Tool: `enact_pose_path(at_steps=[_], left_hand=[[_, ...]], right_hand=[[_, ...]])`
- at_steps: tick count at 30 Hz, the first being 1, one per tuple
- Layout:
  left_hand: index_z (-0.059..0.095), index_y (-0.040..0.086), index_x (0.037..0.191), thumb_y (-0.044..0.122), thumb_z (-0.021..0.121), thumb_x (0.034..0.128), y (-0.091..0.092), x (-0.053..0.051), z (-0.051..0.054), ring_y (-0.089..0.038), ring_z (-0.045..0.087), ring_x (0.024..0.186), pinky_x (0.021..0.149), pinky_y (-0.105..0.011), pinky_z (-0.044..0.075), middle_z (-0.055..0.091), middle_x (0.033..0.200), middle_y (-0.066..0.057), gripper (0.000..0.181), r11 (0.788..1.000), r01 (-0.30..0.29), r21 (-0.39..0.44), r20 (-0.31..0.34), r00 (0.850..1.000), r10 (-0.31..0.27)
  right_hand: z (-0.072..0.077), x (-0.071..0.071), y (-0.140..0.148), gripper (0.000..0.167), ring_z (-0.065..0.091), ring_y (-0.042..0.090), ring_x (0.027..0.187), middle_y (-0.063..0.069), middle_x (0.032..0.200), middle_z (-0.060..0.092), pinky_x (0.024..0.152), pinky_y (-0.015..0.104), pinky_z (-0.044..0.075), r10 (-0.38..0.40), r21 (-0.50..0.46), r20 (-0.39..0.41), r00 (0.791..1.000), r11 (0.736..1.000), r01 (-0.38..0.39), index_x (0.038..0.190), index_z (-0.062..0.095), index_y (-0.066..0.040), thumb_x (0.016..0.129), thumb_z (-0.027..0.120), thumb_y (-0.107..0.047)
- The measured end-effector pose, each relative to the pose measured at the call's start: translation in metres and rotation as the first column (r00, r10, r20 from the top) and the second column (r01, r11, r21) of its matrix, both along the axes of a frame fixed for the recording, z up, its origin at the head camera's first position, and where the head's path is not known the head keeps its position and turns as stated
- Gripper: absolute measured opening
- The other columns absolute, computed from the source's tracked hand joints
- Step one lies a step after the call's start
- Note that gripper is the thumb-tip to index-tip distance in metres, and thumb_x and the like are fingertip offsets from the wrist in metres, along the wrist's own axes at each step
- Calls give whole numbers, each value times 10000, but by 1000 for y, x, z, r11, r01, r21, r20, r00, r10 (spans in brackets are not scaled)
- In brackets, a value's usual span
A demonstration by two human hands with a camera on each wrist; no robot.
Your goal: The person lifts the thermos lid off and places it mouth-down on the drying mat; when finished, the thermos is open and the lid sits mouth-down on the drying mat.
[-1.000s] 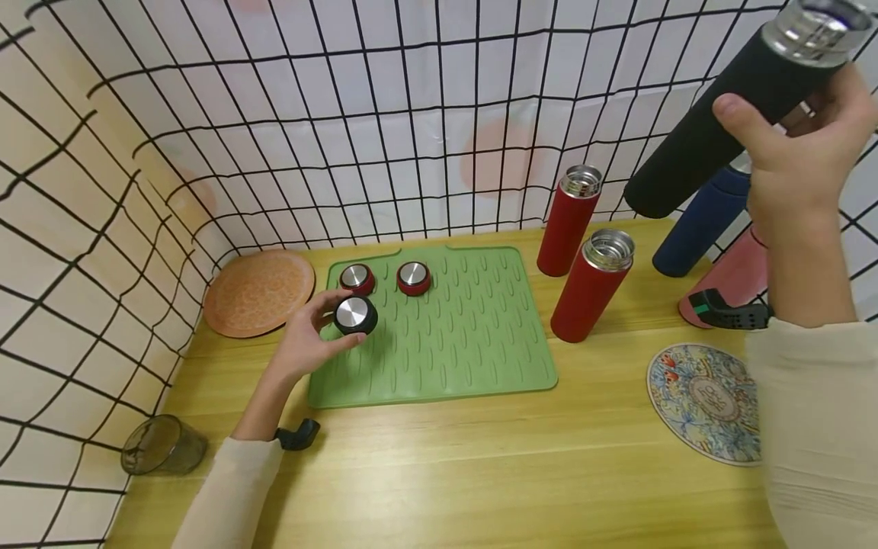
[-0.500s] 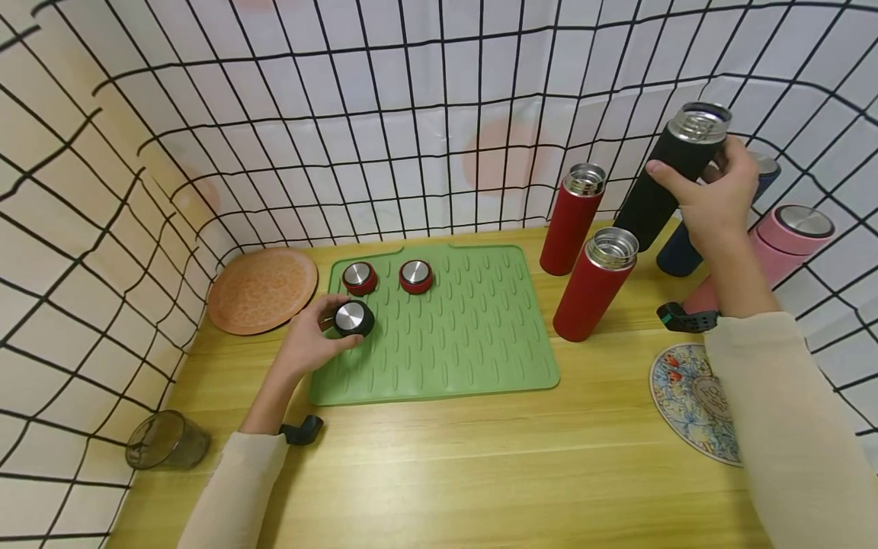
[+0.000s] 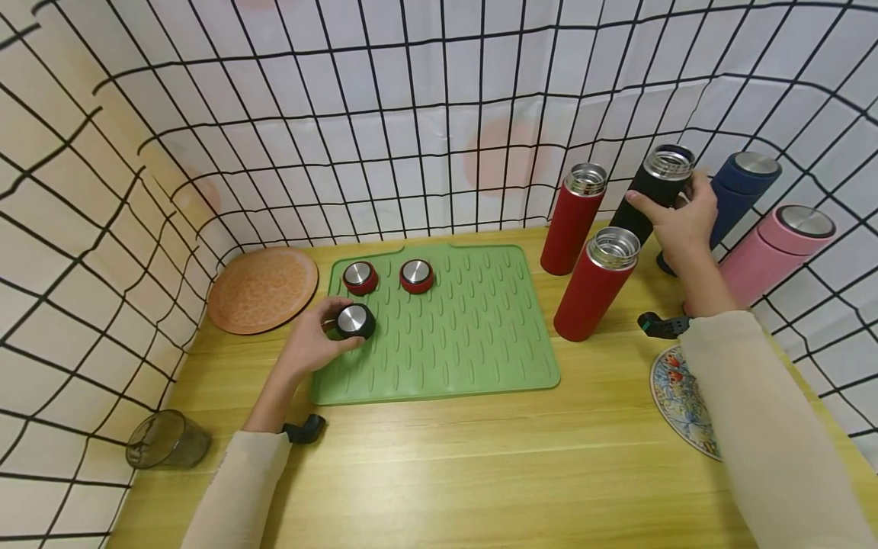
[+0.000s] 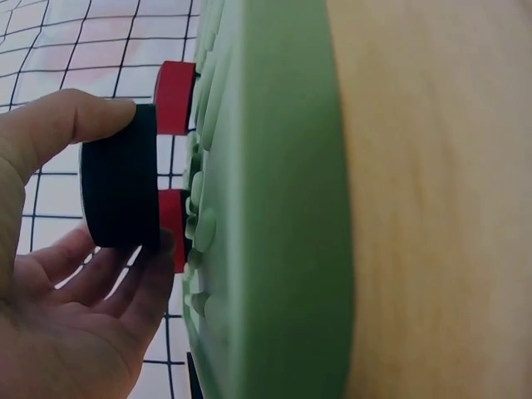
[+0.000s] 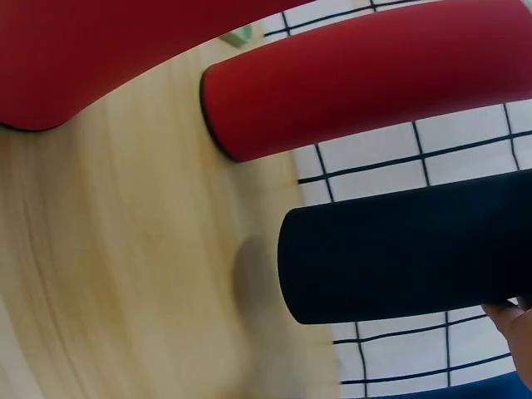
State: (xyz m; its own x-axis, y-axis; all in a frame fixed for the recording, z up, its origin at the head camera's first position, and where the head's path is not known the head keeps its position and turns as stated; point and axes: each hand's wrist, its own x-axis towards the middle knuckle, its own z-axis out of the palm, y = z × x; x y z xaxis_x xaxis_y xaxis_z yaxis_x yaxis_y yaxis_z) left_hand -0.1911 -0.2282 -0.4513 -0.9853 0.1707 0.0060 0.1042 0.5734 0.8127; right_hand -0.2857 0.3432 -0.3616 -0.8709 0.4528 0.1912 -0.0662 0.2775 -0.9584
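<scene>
Between thumb and fingers, my left hand (image 3: 317,341) pinches a black bottle lid (image 3: 354,321) with a silver top. In the left wrist view that lid (image 4: 120,179) is held slightly above the green mat (image 3: 453,335). Two red lids (image 3: 360,277) lie at the mat's back left. My right hand (image 3: 682,217) grips an open black thermos (image 3: 648,191) near its neck. The right wrist view has the thermos (image 5: 399,249) a little above the table, its shadow beneath. Two open red thermoses (image 3: 594,286) stand just left of it.
To the right stand a capped navy thermos (image 3: 744,179) and a capped pink thermos (image 3: 782,252). A patterned round mat (image 3: 679,396) lies partly under my right sleeve. At left are an orange-brown round mat (image 3: 263,290) and a glass (image 3: 168,441). Black wire grid (image 3: 446,114) encloses the table's back and sides.
My right hand has brought the black thermos down and left from the upper right, behind the front red thermos, turning it more upright. My left hand has lowered the black lid slightly.
</scene>
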Motion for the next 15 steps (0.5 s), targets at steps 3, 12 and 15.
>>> enact_pose_path(at_steps=[3, 12, 15], left_hand=[[537, 87, 1402, 153, 893, 799, 0, -2, -2, -369, 598, 1271, 1107, -504, 486, 611, 1351, -148, 703, 1000, 12, -13, -2, 1000, -12], [521, 74, 1426, 172, 887, 810, 1, -6, -4, -391, 602, 1256, 1058, -531, 507, 604, 1368, -173, 723, 999, 16, -51, -6, 1000, -16], [525, 71, 1427, 173, 883, 816, 0, -7, -5, -390, 604, 1246, 1046, -534, 508, 608, 1363, -176, 715, 998, 28, -65, -4, 1000, -28]], right_hand=[[-6, -3, 1, 718, 516, 160, 1382, -69, 1489, 533, 1198, 362, 420, -8, 2, 21, 1000, 1000, 8, 1442, 483, -282, 837, 870, -286], [-22, -6, 0, 716, 521, 148, 1370, -47, 1484, 535, 1195, 345, 421, -22, 36, 38, 999, 999, 21, 1442, 478, -275, 841, 864, -324], [-26, -8, -2, 729, 504, 142, 1402, -33, 1505, 525, 1212, 331, 395, -17, 49, 31, 999, 999, 16, 1451, 470, -260, 840, 863, -324]])
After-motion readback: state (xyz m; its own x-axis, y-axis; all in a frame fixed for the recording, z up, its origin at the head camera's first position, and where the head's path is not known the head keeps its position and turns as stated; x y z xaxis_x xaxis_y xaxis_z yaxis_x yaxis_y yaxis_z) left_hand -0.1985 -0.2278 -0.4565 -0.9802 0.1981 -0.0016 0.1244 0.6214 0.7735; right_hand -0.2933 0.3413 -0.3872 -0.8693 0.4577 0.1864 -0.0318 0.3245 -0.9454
